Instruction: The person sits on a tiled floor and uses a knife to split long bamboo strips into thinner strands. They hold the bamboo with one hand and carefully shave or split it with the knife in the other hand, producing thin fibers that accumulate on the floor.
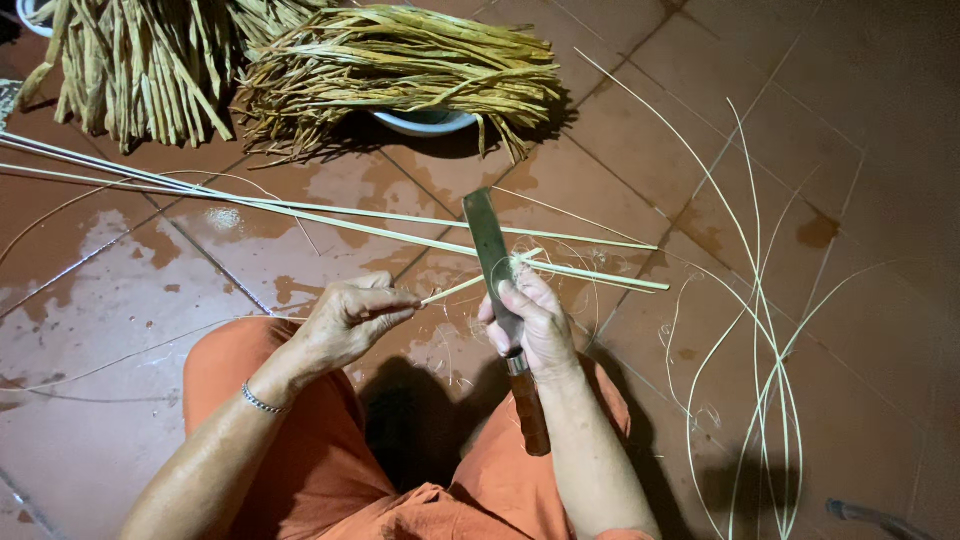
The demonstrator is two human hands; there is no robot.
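Wet red tiles (120, 300) under everything, and I see my right hand (535, 325) gripping the knife (492, 250) upright against a thin strip (470, 285) that my left hand (350, 320) pinches by its end.

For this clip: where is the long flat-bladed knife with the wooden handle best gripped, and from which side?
Probably by the brown wooden handle, coming from the end nearest the person. The long flat-bladed knife points its bare metal blade away, across the thin pale cane strip. The right hand wraps the top of the handle; the left hand pinches the strip.
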